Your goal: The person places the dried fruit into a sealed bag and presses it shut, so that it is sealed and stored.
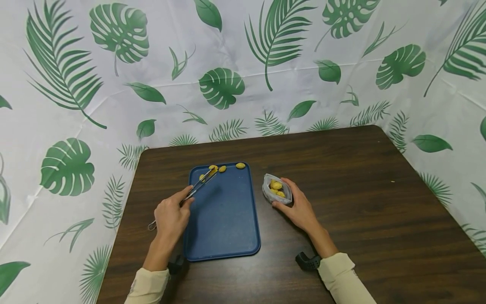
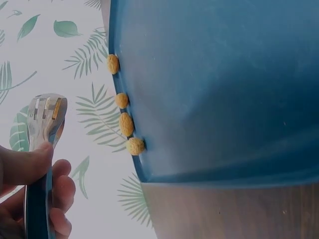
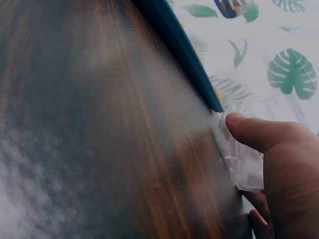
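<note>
Only the head view shows yellow pieces point(image 1: 276, 185) inside the bag point(image 1: 277, 188).

The left hand point(image 1: 171, 217) reaches forward, fingers and thumb point(image 2: 22, 162) curled in a pinching grip. The right hand point(image 1: 298, 204) lies further right, fingers curved, thumb point(image 3: 254, 132) extended. Both forearms wear cream sleeves point(image 1: 343, 276).

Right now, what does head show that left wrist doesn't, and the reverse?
Head only: the right hand holding a clear bag of yellow pieces beside the tray, and the dark wooden table. Left wrist only: a close look at the tongs' metal tip. Both: the left hand gripping the tongs, the blue tray, and yellow pieces along its far edge.
</note>
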Demonstrator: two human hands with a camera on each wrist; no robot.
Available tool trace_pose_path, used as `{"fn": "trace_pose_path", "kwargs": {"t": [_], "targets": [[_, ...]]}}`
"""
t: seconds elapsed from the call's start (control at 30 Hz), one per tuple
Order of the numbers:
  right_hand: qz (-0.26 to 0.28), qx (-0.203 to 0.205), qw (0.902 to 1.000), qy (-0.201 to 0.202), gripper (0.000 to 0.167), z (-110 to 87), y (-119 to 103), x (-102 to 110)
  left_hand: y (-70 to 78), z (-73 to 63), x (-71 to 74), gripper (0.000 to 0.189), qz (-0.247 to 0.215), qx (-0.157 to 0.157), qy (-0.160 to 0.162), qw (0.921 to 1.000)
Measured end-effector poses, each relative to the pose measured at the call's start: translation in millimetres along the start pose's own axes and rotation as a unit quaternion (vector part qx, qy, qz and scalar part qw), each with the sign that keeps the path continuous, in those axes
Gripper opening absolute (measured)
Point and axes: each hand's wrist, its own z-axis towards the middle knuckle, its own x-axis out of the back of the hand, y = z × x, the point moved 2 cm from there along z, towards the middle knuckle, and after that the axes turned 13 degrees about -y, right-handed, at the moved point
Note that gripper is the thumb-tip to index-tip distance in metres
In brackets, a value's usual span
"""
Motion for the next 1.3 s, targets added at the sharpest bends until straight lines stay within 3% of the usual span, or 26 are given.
{"fn": "trace_pose_path", "kwargs": {"t": [1.3], "targets": [[-0.004, -0.006, 1.0000, -0.001, 0.085, -0.6, 0.6, -0.7, 31.3, 10.3, -16.5, 0.034, -0.008, -0.056, -0.024, 0.9981]]}}
